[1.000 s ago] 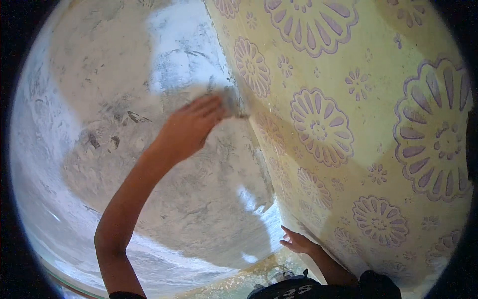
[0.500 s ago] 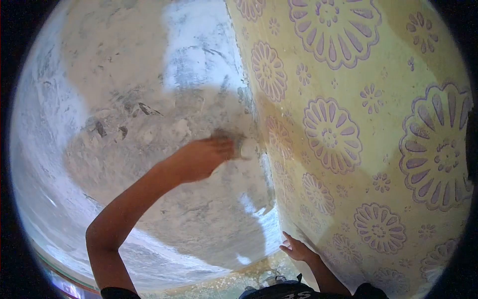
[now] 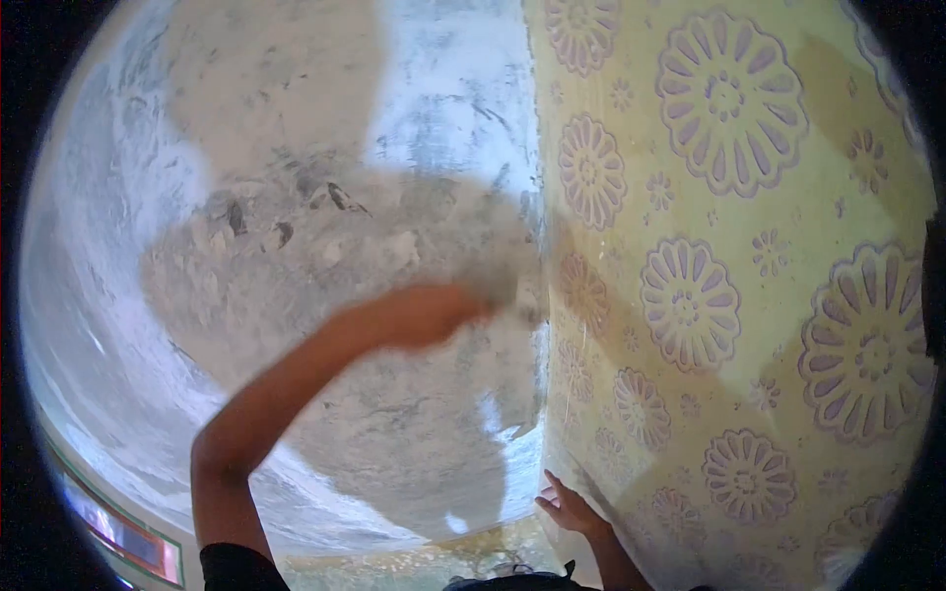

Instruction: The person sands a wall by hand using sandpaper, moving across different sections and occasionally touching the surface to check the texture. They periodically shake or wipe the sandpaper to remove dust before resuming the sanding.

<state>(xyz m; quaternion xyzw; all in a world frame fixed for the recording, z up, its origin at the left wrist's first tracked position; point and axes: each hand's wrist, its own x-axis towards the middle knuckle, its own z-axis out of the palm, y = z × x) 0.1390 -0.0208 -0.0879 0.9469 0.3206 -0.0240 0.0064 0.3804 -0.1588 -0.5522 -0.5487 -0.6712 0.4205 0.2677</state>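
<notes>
A left hand point(image 3: 434, 310) grips a blurred grey tool point(image 3: 495, 281) against a plaster wall point(image 3: 414, 394), near the corner.
Pale coating reaches the flower-patterned wall point(image 3: 611, 414), but looks unfinished, judging by at least 2 dark patches point(image 3: 342, 199); the right hand point(image 3: 574, 509), fingers parted, shows nothing held.

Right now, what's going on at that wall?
A person has a blurred greyish tool in the left hand's grip, at the patchy grey-and-white wall, close to the corner with the flower-patterned wall. The blur hides what tool it is and whether it touches. The right hand is low by the corner, fingers spread, holding nothing visible. The grey surface looks uneven, with dark marks.
</notes>
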